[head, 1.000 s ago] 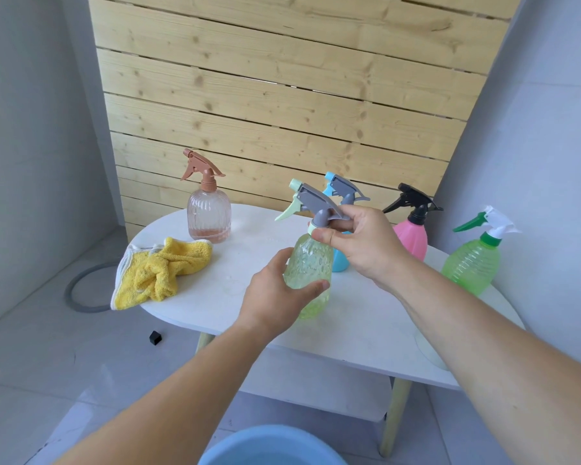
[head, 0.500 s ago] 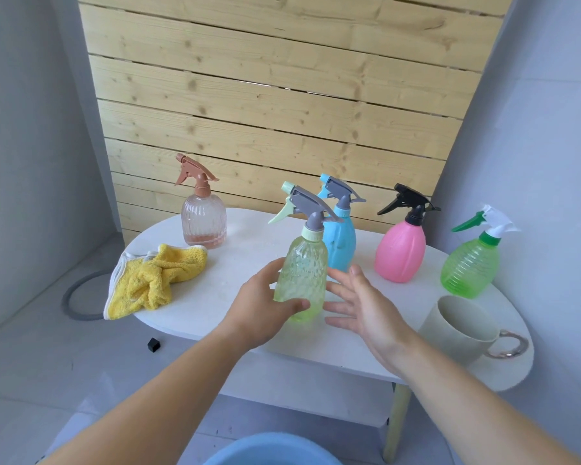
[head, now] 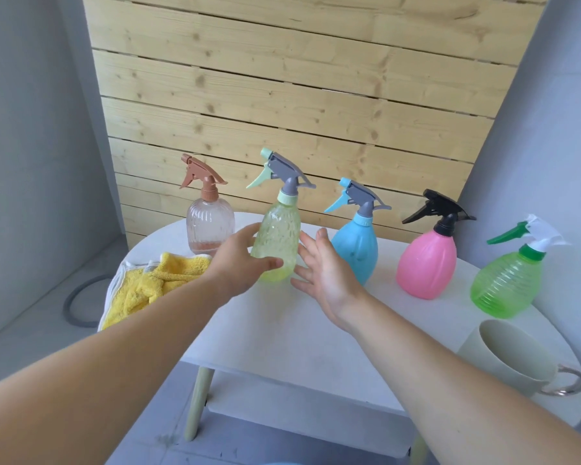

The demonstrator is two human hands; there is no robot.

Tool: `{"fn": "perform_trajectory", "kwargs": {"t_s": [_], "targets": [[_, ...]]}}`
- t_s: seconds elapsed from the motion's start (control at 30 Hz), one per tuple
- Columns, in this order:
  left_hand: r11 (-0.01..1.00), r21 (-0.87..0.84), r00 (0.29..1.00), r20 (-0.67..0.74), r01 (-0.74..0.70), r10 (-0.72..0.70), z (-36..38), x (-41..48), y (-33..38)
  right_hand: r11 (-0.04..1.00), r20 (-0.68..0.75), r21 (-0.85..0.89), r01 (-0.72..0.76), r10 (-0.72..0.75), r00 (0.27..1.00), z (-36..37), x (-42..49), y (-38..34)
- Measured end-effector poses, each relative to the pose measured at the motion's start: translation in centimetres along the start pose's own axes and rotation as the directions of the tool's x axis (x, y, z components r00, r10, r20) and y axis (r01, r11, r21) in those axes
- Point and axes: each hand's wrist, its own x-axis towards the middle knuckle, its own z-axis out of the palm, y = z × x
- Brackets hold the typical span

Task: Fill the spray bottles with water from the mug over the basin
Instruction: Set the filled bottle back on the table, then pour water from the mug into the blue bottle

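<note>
So where this stands: the left hand (head: 239, 260) has its fingers and thumb wrapped around the lower body of the yellow-green spray bottle (head: 277, 239). That bottle is upright on the white counter (head: 282, 330), between the clear spray bottle (head: 210, 226) and the blue spray bottle (head: 354, 250). The right hand (head: 326, 273) is relaxed with spread fingers just beside it, holding nothing. All five bottles have their trigger heads on, including the pink spray bottle (head: 426, 263) and the green spray bottle (head: 503, 283). The clear one only shows a little liquid at the bottom, and the blue and pink are opaque, so no clue there. The mug (head: 510, 357) sits at the near right edge, looking empty. My guess is most of the filling is still to do.
</note>
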Motion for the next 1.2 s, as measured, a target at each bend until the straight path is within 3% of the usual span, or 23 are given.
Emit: {"fn": "perform_trajectory", "kwargs": {"t_s": [0.4, 0.73, 0.87, 0.97, 1.03, 1.13, 1.2], "targets": [[0.999, -0.04, 1.0, -0.013, 0.004, -0.005, 0.9, 3.6, -0.6, 0.999, -0.053, -0.05, 0.016, -0.018, 0.998, -0.4, 3.3, -0.7], [0.998, 0.051, 0.999, -0.023, 0.04, -0.039, 1.3, 3.4, 0.0, 0.998, -0.067, -0.056, 0.012, -0.016, 0.998, -0.7, 3.3, -0.5], [0.989, 0.101, 0.993, -0.052, 0.108, -0.103, 0.9, 2.1, 0.8, 0.983, -0.15, -0.182, 0.032, -0.06, 0.987, -1.5, 1.1, -0.9], [0.978, 0.201, 0.979, -0.204, 0.059, -0.017, 0.9, 0.4, 1.6, 0.934, -0.326, -0.34, 0.107, -0.223, 0.919, -3.2, -1.1, -0.9], [0.971, 0.235, 0.97, -0.225, -0.039, 0.093, 1.7, -0.8, 2.5, 0.882, -0.453, -0.447, 0.148, -0.366, 0.813, -4.6, -2.4, -1.0], [0.984, 0.138, 0.991, -0.054, -0.112, 0.121, 4.0, -1.4, 3.7, 0.86, -0.58, -0.495, 0.125, -0.435, 0.689, -6.4, -2.9, -1.6], [0.991, 0.093, 0.991, 0.094, -0.099, 0.091, 6.0, -1.4, 4.4, 0.874, -0.605, -0.483, 0.058, -0.381, 0.699, -7.2, -2.5, -2.0]]}}
